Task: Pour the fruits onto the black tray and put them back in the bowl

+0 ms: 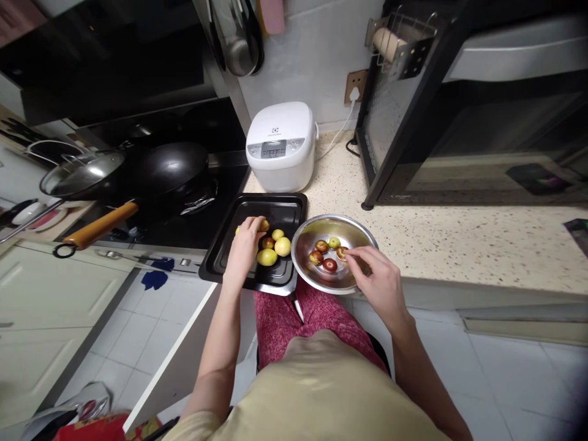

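Over the black baking tray [250, 200], my left hand [247, 240] has its fingers curled around a yellowish jujube [265, 225], partly hidden by the fingers. Beside it on the tray lie several more jujubes [282, 246], mostly yellow-green, one of them brown. To the right, a stainless steel bowl [305, 269] holds several red-brown and green jujubes [329, 264]. My right hand [375, 275] reaches over the bowl's right side, thumb and fingertips pinching a red-brown jujube [340, 252]. The bowl sits right up against the tray's right edge.
Behind the tray stands a white rice cooker [281, 144], plugged into the wall. A black wok [169, 165] with a wooden handle [103, 225] and a lidded pan [82, 174] occupy the stove at left. A large dark oven [482, 135] stands on the speckled counter [436, 245] at right.
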A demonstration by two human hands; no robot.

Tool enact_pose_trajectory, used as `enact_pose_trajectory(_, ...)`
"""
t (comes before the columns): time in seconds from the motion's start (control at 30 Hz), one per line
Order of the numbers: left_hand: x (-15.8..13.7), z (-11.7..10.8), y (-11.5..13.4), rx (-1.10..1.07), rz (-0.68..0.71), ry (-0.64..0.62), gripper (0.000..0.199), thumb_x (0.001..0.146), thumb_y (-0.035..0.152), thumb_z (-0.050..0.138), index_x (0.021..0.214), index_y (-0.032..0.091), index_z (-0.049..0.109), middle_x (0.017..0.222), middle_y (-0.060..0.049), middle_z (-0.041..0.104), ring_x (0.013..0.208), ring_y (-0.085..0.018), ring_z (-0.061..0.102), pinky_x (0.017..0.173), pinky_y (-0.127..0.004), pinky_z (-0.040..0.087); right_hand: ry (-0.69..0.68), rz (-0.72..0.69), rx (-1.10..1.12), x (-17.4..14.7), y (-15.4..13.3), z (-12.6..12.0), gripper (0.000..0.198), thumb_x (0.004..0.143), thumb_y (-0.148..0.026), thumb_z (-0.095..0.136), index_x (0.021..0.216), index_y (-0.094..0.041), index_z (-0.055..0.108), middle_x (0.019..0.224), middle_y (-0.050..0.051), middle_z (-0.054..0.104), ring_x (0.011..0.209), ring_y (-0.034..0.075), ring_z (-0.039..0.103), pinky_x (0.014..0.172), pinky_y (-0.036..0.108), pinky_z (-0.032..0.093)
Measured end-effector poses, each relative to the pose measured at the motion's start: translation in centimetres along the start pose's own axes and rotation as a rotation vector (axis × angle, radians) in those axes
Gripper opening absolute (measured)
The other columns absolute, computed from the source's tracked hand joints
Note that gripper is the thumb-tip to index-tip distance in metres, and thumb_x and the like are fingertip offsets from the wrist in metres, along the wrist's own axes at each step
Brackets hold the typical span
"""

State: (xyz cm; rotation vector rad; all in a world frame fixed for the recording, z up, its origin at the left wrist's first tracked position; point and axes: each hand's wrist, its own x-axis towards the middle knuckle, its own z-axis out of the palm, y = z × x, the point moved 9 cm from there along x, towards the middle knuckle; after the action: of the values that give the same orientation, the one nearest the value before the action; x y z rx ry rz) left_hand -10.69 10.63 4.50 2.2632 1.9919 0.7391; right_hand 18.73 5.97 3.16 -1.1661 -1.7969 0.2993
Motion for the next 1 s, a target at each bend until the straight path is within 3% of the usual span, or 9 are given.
enact_pose_trajectory(0.13, -1.8, -1.4, 4.6, -0.246, 0.129, 0.118, 0.035, 0.102, 0.012, 0.053, 0.135, 0.022, 0.058, 0.13, -0.01, 0.063, 0.117, -0.022, 0.065, 0.103, -0.036, 0.054, -0.01, -0.004, 0.012, 0.1, -0.3, 0.3, 0.014, 0.101, -0.022, 0.059, 0.098, -0.022, 0.073, 0.095, 0.007, 0.077, 0.089, 0.022, 0.073, 0.082, 0.037, 0.057)
enact_pose_trajectory(0.27, -3.8, 0.0, 9.4, -0.385, 0.247, 0.074, 0.034, 0.104, 0.018, 0.054, 0.138, 0.024, 0.056, 0.131, -0.01, 0.064, 0.123, -0.022, 0.064, 0.108, -0.036, 0.052, -0.007, -0.008, 0.03, 0.2, -0.9, 0.4, 0.014, 0.101, -0.023, 0.059, 0.099, -0.022, 0.073, 0.096, 0.007, 0.077, 0.091, 0.023, 0.074, 0.083, 0.037, 0.058)
enact_pose_trajectory(0.4, -5.1, 1.6, 12.2, -0.49, 0.3, 0.029, 0.036, 0.105, 0.02, 0.054, 0.141, 0.024, 0.055, 0.132, -0.01, 0.065, 0.125, -0.022, 0.064, 0.11, -0.037, 0.053, -0.006, 0.003, 0.067, 0.1, -1.5, 0.3, 0.012, 0.1, -0.027, 0.062, 0.102, -0.023, 0.073, 0.099, 0.007, 0.078, 0.093, 0.023, 0.074, 0.086, 0.038, 0.059)
enact_pose_trajectory(0.63, -6.1, 3.3, 13.7, -0.559, 0.321, 0.0, 0.039, 0.106, 0.02, 0.053, 0.145, 0.024, 0.054, 0.134, -0.012, 0.064, 0.128, -0.023, 0.063, 0.111, -0.039, 0.054, -0.032, 0.03, 0.151, -0.2, -2.3, 0.9, 0.017, 0.098, -0.031, 0.065, 0.112, -0.024, 0.072, 0.106, 0.007, 0.079, 0.098, 0.024, 0.075, 0.091, 0.04, 0.06)
enact_pose_trajectory(0.8, -6.7, 3.9, 14.0, -0.563, 0.34, 0.036, 0.04, 0.105, 0.019, 0.054, 0.145, 0.024, 0.054, 0.133, -0.012, 0.066, 0.126, -0.023, 0.064, 0.11, -0.042, 0.055, -0.091, 0.073, 0.178, -0.4, -1.9, 1.9, 0.022, 0.095, -0.033, 0.069, 0.115, -0.025, 0.07, 0.11, 0.007, 0.079, 0.092, 0.024, 0.075, 0.084, 0.038, 0.062)
enact_pose_trajectory(1.0, -6.4, 4.5, 13.1, -0.52, 0.299, -0.038, 0.035, 0.105, 0.028, 0.056, 0.14, 0.022, 0.056, 0.13, -0.012, 0.067, 0.124, -0.025, 0.065, 0.108, -0.043, 0.056, -0.108, 0.122, 0.113, -0.3, -0.3, 1.6, 0.019, 0.091, -0.03, 0.07, 0.108, -0.022, 0.07, 0.104, 0.007, 0.077, 0.08, 0.021, 0.072, 0.075, 0.035, 0.061)
